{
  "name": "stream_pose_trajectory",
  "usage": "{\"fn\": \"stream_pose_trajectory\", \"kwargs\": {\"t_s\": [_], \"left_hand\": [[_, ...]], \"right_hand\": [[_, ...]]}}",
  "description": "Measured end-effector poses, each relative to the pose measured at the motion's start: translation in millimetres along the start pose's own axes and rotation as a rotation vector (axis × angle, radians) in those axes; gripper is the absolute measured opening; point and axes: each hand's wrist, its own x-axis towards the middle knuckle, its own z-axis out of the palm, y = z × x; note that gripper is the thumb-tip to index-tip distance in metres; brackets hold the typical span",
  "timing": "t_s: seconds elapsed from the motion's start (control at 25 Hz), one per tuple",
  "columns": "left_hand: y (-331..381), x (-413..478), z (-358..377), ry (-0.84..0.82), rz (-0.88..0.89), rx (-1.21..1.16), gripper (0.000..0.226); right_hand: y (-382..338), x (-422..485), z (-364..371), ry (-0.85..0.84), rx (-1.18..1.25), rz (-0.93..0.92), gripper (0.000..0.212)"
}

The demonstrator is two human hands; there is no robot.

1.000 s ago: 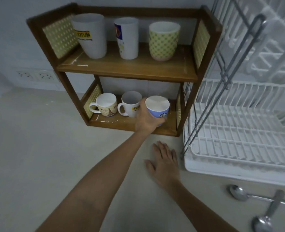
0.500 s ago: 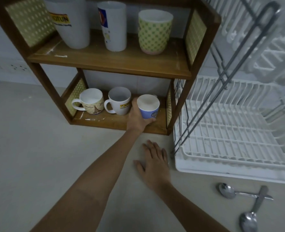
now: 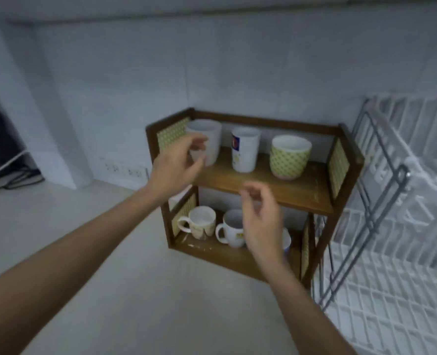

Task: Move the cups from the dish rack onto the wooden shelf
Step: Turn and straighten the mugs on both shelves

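Note:
The wooden shelf (image 3: 261, 180) stands on the counter against the wall. Its top board carries a large white cup (image 3: 211, 138), a tall white cup (image 3: 245, 149) and a green patterned cup (image 3: 289, 157). On the bottom board stand a cream mug (image 3: 199, 225), a white mug (image 3: 231, 230) and a blue cup (image 3: 287, 240), mostly hidden behind my right hand (image 3: 261, 221). My left hand (image 3: 179, 165) hovers in front of the large white cup. Both hands are raised, blurred, fingers loosely curled, holding nothing. The white dish rack (image 3: 396, 252) at right shows no cups.
Wall sockets (image 3: 123, 170) sit low on the wall left of the shelf. A dark object with cables (image 3: 4, 160) lies at far left. The pale counter (image 3: 135, 290) stretches in front of the shelf.
My left hand let go of the blue cup, which now stands on the bottom board. Both hands rose off the shelf and counter. The camera pulled back and up.

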Motion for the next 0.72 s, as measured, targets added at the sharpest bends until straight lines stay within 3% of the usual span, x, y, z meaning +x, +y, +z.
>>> {"fn": "stream_pose_trajectory", "kwargs": {"t_s": [0.08,0.16,0.24,0.32,0.6,0.72], "left_hand": [[-11,54,-21,-0.149,-0.101,0.189,0.058],[-23,95,-29,-0.48,-0.203,0.357,0.085],[-32,117,-26,-0.698,-0.254,0.387,0.096],[-41,124,-14,-0.742,-0.255,0.383,0.095],[-46,119,5,-0.686,-0.158,0.537,0.083],[-40,120,9,-0.68,-0.174,0.631,0.082]], "right_hand": [[-49,75,10,-0.019,-0.055,-0.103,0.013],[-77,145,16,-0.16,-0.451,-0.063,0.016],[-83,187,19,-0.411,-0.913,0.054,0.031],[-76,203,18,-0.554,-1.184,0.142,0.049],[-75,224,11,-0.813,-1.206,0.054,0.071],[-72,221,9,-0.823,-1.172,0.03,0.072]]}}
